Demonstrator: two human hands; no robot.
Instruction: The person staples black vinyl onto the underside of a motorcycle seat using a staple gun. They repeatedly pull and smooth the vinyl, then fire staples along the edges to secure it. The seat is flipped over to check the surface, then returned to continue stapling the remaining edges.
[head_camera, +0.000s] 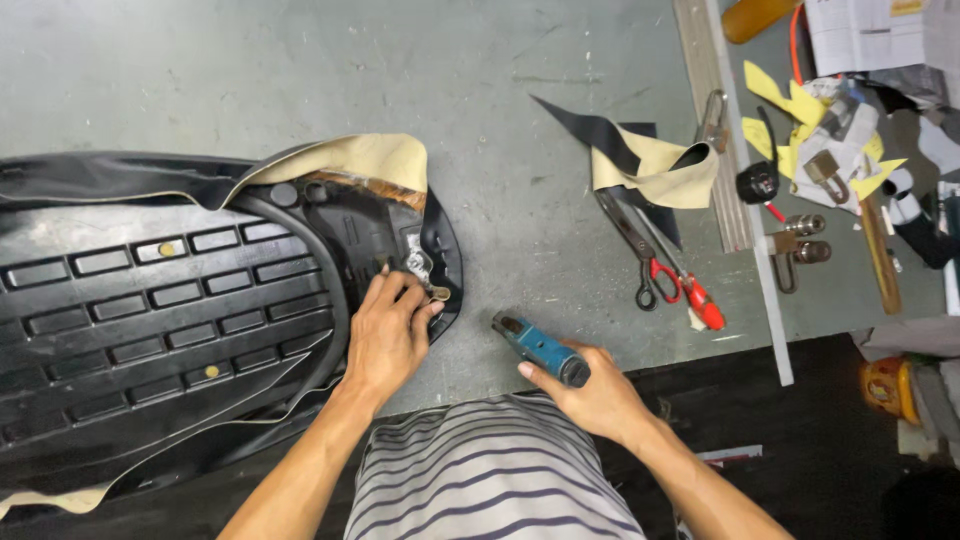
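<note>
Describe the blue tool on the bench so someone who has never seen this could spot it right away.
Start at the big black ribbed seat base lying upside down on the grey table. Just beyond its rounded end, near the table's front edge, the right hand grips the blue tool. It is stubby, teal-blue with a black end, unlike the red-handled scissors farther right.

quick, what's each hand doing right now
Left hand: fingers pinched on the cover edge at the end of the black seat base.
Right hand: closed around a blue hand tool.
</note>
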